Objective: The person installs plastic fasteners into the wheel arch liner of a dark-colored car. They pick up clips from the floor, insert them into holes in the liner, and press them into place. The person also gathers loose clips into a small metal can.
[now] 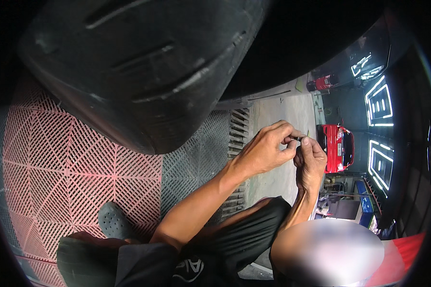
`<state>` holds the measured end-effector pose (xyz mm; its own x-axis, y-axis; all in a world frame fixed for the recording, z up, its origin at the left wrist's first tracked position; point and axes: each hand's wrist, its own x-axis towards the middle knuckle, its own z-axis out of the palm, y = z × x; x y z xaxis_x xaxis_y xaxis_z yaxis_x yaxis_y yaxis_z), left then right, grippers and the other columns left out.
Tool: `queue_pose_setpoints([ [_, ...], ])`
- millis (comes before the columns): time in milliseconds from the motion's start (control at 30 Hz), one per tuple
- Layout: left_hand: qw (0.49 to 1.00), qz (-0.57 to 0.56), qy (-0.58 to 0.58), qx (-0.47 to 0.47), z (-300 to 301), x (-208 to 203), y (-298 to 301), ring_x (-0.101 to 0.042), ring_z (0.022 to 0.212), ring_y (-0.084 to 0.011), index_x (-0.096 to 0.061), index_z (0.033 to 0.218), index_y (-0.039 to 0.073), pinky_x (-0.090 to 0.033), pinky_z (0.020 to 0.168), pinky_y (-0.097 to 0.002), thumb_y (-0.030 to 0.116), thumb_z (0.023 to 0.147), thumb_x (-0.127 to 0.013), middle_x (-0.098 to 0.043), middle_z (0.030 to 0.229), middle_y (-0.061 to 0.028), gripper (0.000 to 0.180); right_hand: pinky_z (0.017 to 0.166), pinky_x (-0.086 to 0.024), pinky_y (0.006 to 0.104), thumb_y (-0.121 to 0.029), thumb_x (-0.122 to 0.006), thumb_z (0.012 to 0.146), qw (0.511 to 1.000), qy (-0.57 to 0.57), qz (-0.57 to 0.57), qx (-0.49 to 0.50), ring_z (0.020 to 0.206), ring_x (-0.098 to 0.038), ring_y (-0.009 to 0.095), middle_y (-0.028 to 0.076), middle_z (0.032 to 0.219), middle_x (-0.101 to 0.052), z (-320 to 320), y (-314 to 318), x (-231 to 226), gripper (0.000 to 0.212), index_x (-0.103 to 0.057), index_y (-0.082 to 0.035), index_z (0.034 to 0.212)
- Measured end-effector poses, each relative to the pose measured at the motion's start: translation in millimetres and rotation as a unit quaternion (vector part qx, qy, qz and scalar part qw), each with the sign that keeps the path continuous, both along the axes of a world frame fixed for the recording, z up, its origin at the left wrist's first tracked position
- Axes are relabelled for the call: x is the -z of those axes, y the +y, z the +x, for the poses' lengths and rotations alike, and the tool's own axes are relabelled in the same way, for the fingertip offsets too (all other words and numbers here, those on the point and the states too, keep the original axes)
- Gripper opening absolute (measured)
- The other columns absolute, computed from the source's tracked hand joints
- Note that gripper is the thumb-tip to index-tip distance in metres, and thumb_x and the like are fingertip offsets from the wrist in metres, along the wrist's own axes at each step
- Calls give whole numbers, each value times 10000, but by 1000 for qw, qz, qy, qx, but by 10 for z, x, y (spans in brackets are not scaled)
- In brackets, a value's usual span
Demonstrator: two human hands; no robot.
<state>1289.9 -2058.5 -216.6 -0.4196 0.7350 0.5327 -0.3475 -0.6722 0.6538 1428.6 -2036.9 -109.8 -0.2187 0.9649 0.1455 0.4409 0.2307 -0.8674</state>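
Note:
Near the middle right, my left hand (263, 150) has its fingers curled, with the tips meeting those of my right hand. My right hand (312, 160) is closed in a pinch, thumb upward. Between the touching fingertips sits a small dark, thin piece (299, 138), too small and too covered to name. A worn black tire (143, 71) fills the upper left, its tread scuffed, apart from both hands. My left forearm stretches across the lower middle. The right one rises beside my bent knee in black cloth.
Pink and dark grilled floor tiles (81, 153) lie under the tire. A slotted drain strip (238, 129) borders pale concrete (277, 107). On the right, turned sideways, are a red car (339, 148), bright ceiling lights (379, 103) and workshop clutter. A grey clog (114, 220) stands at lower left.

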Motion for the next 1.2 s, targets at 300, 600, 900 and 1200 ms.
queue_pose_setpoints([
  [300, 990, 21, -94, 101, 268, -30, 167, -716, 1006, -142, -724, 1140, -34, -602, 900, -293, -50, 925, -705, -734, 1099, -87, 216, 494, -296, 220, -206, -773, 1002, 998, -32, 53, 24, 560, -444, 31, -54, 700, -582, 173, 39, -82, 241, -768, 18, 1093],
  [600, 994, 18, -58, 88, 393, -131, 103, -703, 1040, -144, -709, 1153, -45, -609, 929, -288, -82, 913, -723, -703, 1136, -95, 243, 504, -322, 206, -247, -818, 977, 998, -17, 48, 38, 568, -455, 22, -41, 708, -627, 227, -93, -187, 295, -785, 22, 1092],
  [900, 992, 9, -76, 101, 474, -120, 118, -697, 1008, -138, -703, 1173, -34, -602, 918, -278, -67, 912, -736, -699, 1136, -86, 265, 496, -272, 214, -231, -775, 1012, 995, -30, 79, 61, 551, -405, 13, -71, 690, -569, 247, -108, -118, 244, -767, 8, 1063],
  [1200, 996, 19, -59, 61, 542, -110, 146, -705, 915, -116, -726, 1137, -45, -586, 851, -279, -10, 902, -758, -743, 1002, -83, 239, 509, -290, 208, -246, -782, 1008, 985, -68, 139, 79, 570, -426, 14, -68, 696, -584, 331, -73, -92, 245, -777, -3, 1045],
])
